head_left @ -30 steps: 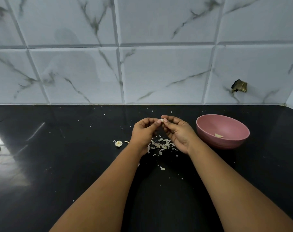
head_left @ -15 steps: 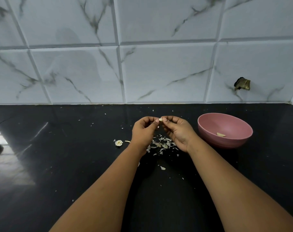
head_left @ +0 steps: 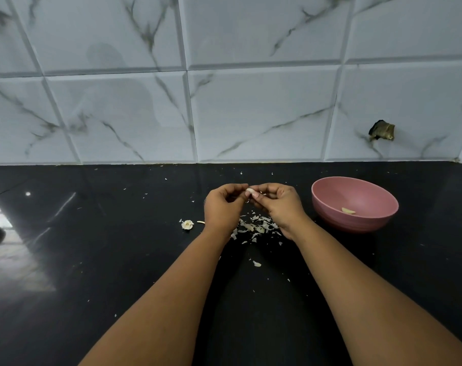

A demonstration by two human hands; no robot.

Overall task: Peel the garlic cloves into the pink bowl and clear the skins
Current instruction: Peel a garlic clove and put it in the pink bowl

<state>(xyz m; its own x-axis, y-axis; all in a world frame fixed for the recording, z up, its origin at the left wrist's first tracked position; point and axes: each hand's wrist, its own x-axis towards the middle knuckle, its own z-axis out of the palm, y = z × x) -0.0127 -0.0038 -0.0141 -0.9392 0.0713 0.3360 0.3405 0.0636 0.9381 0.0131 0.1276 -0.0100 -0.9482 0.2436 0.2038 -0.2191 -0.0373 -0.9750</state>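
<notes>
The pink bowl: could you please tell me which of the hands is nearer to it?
Right. The right hand is just left of the pink bowl, apart from it; the left hand is farther left, beyond the right. Both pinch a garlic clove between them.

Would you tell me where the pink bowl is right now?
In the head view, the pink bowl sits on the black counter, right of the right hand, near the tiled wall.
</notes>
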